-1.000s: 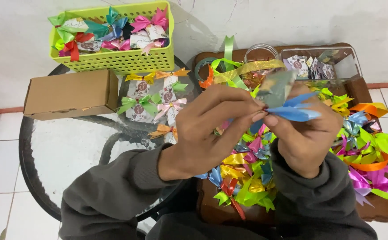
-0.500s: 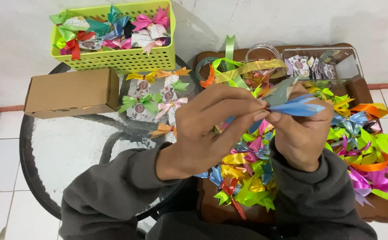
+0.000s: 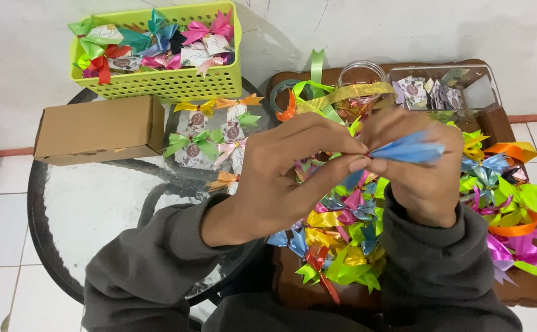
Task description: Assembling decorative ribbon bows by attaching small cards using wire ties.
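Observation:
My left hand point(image 3: 281, 178) and my right hand point(image 3: 413, 184) meet in front of me, both pinching a folded blue ribbon piece point(image 3: 413, 149) that points to the right. The fingertips of both hands close on its left end. Below the hands lies a heap of coloured ribbon bows point(image 3: 342, 240) on a brown tray point(image 3: 293, 289). Grey sleeves cover both forearms.
A lime plastic basket point(image 3: 176, 83) of bow-tied packets stands at the back left, a brown cardboard box point(image 3: 96, 129) beside it on a round glass table point(image 3: 90, 203). Loose bowed packets point(image 3: 204, 138) lie by the basket. A clear box point(image 3: 446, 89) and a round jar point(image 3: 360, 74) sit behind the tray.
Both hands have kept hold of the blue ribbon and lifted it slightly; the fingers have shifted along its left end.

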